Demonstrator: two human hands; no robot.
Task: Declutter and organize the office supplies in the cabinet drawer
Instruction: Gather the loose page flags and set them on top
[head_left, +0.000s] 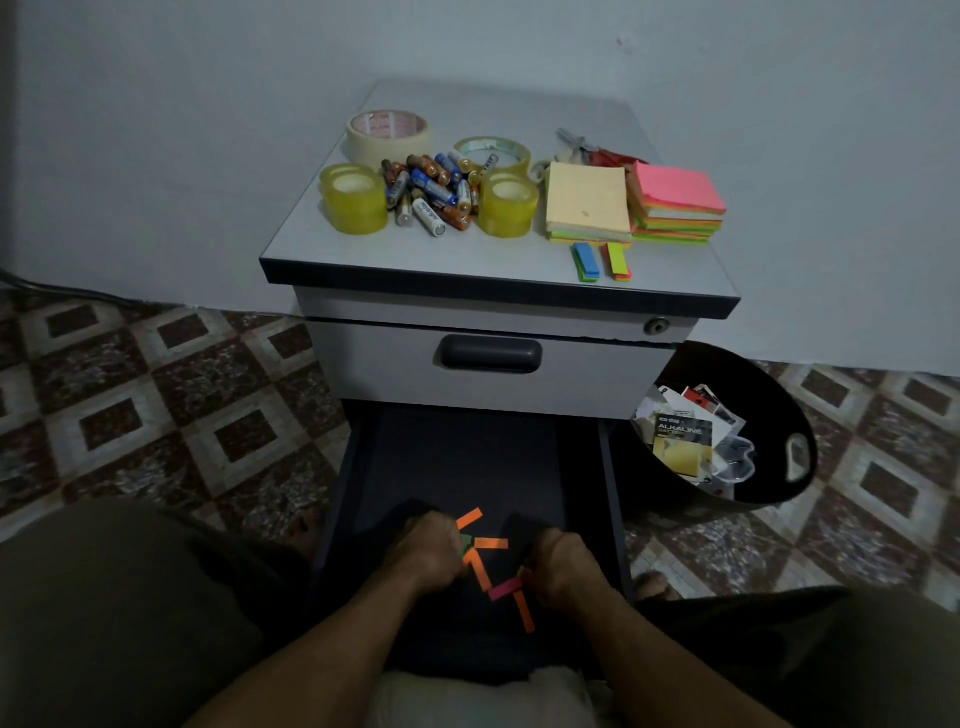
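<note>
Both forearms reach into the open drawer (457, 457), near end. Left hand (431, 551): fingers curled tight, a green strip (464, 544) poking out from them on the right side, held. Right hand (563, 564): fingers curled under, knuckles up. Cannot tell if it grips anything, since the fingertips are hidden. Loose orange strips (491, 543) lie on the drawer floor between the two hands, one touching the left fingers. A pink strip (505, 588) lies just beside the right thumb, another orange one near of it. On the cabinet top (291, 254), far: tape rolls (355, 200), batteries (431, 192), sticky note pads (587, 200). A black bin (779, 415) stands to the right, with packaging inside.
</note>
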